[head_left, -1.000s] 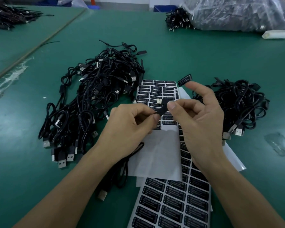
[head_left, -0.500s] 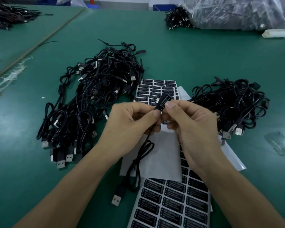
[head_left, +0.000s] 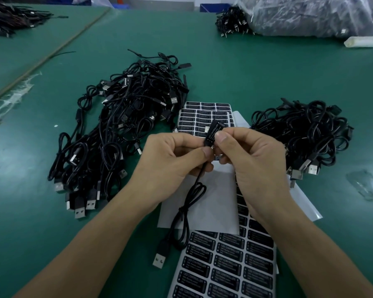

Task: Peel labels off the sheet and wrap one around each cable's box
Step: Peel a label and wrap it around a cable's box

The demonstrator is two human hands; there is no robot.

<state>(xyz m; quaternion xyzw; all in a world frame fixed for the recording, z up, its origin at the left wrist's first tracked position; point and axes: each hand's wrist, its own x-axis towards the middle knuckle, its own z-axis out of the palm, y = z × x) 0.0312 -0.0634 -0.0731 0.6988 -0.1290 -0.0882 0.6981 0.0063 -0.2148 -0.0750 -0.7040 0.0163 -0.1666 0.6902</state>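
My left hand (head_left: 170, 160) and my right hand (head_left: 250, 155) meet above the table, both pinching one cable's small black box (head_left: 212, 134). A black label printed "LED CONTROLLER" lies along the box, under my right thumb. The cable (head_left: 187, 203) hangs from the box in a loop, and its USB plug (head_left: 159, 258) rests on the table. A label sheet (head_left: 222, 272) with rows of black labels lies below my hands. Another label sheet (head_left: 198, 119) lies just beyond them.
A large tangle of black USB cables (head_left: 116, 130) lies at the left, a smaller pile (head_left: 304, 134) at the right. White backing paper (head_left: 205, 203) lies under my hands. At the back right sits a plastic bag of cables (head_left: 310, 14), with a white roll (head_left: 362, 41) beside it.
The label, stuck on my raised right forefinger a second ago, now lies on the box between both thumbs. The cable has lifted, so its loop and plug have come into view.
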